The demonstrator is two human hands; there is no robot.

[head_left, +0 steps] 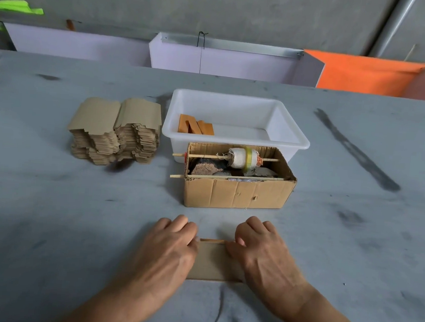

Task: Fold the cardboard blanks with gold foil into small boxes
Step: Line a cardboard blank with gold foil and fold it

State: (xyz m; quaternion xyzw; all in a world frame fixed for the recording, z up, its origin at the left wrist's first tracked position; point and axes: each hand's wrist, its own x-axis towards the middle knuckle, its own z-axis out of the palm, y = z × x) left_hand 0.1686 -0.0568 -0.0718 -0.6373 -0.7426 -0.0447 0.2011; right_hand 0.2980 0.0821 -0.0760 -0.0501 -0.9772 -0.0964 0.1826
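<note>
Head view: both hands' curled fingers (241, 235) grip a blank (213, 261); tub (294, 142) holds orange boxes (196, 127).

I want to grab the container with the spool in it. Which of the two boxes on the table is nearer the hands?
The brown cardboard box, directly beyond the left hand and right hand. It holds the spool on a stick; the white plastic tub sits behind it.

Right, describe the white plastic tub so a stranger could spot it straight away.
Start at the grey worktable and look to its middle, just right of the stack of brown cardboard blanks. The white plastic tub sits directly behind the open corrugated cardboard box. It is the only white container there, holding a few orange folded pieces.
</note>
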